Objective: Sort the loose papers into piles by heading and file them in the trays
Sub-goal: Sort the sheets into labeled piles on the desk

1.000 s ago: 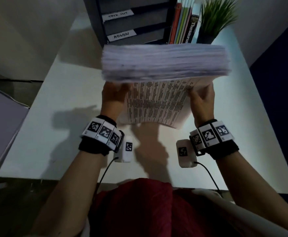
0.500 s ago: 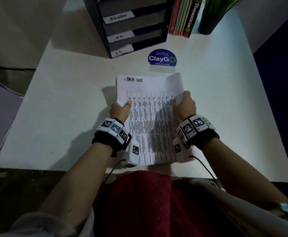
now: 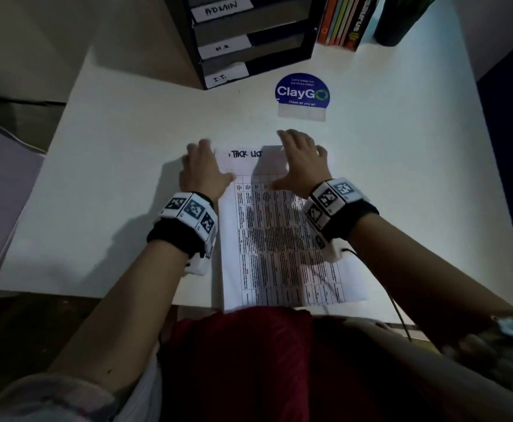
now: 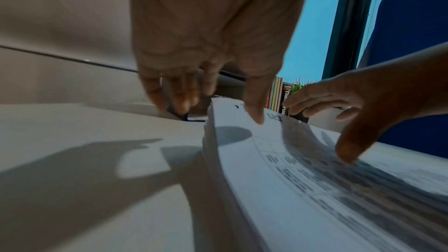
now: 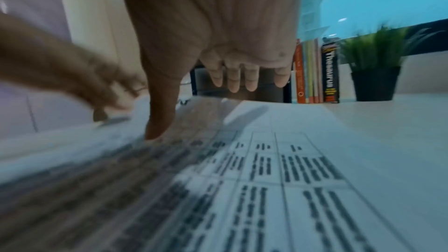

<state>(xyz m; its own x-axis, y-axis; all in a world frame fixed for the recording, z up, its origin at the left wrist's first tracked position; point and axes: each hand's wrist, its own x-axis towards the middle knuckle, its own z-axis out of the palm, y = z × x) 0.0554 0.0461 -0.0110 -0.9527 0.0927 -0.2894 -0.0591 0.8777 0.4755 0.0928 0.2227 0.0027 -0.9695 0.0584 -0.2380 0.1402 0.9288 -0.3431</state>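
A thick stack of papers [image 3: 279, 239] lies flat on the white desk [image 3: 112, 178], its top sheet a printed table headed "TACK LIST" in handwriting. My left hand [image 3: 201, 169] is at the stack's upper left corner, fingers straight, thumb over the top sheet [image 4: 303, 170]. My right hand [image 3: 300, 161] is spread over the upper right part, fingers straight, thumb touching the page [image 5: 278, 170]. Neither hand grips anything. A dark stack of trays [image 3: 249, 41] labelled ADMIN, H.R and I.T. stands at the back of the desk.
A blue round ClayGO sign [image 3: 302, 92] stands just beyond the papers. Upright books [image 3: 345, 22] and a dark plant pot [image 3: 396, 22] are at the back right. The desk's front edge runs under the stack's near end.
The stack went from held upright in both hands to lying flat on the desk. Both hands let go of its sides and moved up to the top corners with fingers straight.
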